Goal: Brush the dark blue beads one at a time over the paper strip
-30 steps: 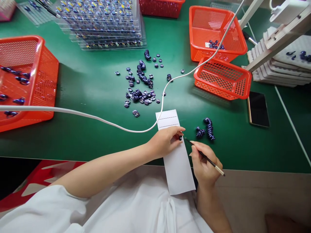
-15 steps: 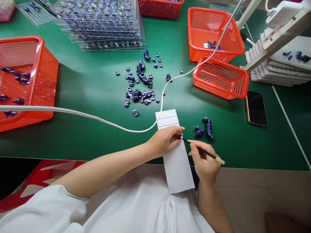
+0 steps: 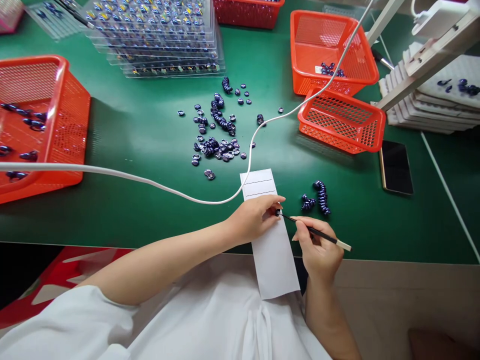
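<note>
My left hand [image 3: 258, 214] pinches a small dark shiny piece [image 3: 278, 212] between its fingertips, over a white paper strip [image 3: 275, 260]. My right hand [image 3: 319, 245] is closed round a thin paintbrush [image 3: 324, 235] with a black and pale handle. The brush tip meets or nearly meets the dark piece; the exact contact is too small to see. Right of the paper lie a curved row of dark blue shiny pieces [image 3: 322, 198] and a little cluster [image 3: 308, 203]. Farther back, many loose dark pieces [image 3: 212, 146] are scattered on the green table [image 3: 150, 125].
A white cable [image 3: 176, 192] crosses the table and the paper's top. Orange baskets stand at left [image 3: 80, 125] and back right [image 3: 298, 60], with a smaller one [image 3: 341, 122] in front. Stacked clear trays [image 3: 172, 70], a phone [image 3: 396, 167] and white foam-like trays [image 3: 416, 107] surround the area.
My right hand has brought the brush tip leftward to the dark piece, and the brush handle has since tilted slightly flatter. My left hand stays almost still.
</note>
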Action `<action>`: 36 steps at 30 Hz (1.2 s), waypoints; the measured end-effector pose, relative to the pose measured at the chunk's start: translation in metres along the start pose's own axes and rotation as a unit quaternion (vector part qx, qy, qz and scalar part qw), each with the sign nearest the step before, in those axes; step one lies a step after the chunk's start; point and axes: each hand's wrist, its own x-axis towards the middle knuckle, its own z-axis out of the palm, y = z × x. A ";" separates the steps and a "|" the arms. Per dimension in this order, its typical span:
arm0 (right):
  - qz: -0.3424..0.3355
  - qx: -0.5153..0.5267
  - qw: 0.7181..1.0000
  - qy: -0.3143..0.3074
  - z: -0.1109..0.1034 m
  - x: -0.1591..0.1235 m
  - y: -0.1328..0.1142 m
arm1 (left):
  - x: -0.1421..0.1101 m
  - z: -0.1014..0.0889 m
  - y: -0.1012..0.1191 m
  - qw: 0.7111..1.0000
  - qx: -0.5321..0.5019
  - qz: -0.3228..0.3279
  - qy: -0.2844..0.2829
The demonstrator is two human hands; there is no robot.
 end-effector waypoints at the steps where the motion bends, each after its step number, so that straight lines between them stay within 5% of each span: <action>1: -0.001 -0.003 1.000 -0.003 0.000 0.000 0.000 | 0.000 0.000 0.000 1.000 0.000 0.000 -0.001; 17: 0.016 0.026 0.999 0.028 0.002 0.000 -0.002 | 0.001 -0.002 0.002 1.000 0.010 0.011 0.001; 21: 0.030 0.083 0.995 0.051 -0.003 -0.002 -0.002 | 0.003 -0.029 0.003 0.991 0.115 0.035 0.065; 27: 0.061 0.120 0.980 0.147 -0.007 0.001 0.000 | 0.003 -0.074 -0.011 0.928 0.346 -0.008 0.141; 30: 0.062 0.148 0.966 0.201 -0.004 0.006 0.002 | 0.006 -0.063 -0.005 0.926 0.361 0.008 0.111; 36: 0.052 0.198 0.946 0.253 -0.003 0.010 0.004 | 0.043 -0.002 0.015 0.955 0.259 0.134 -0.055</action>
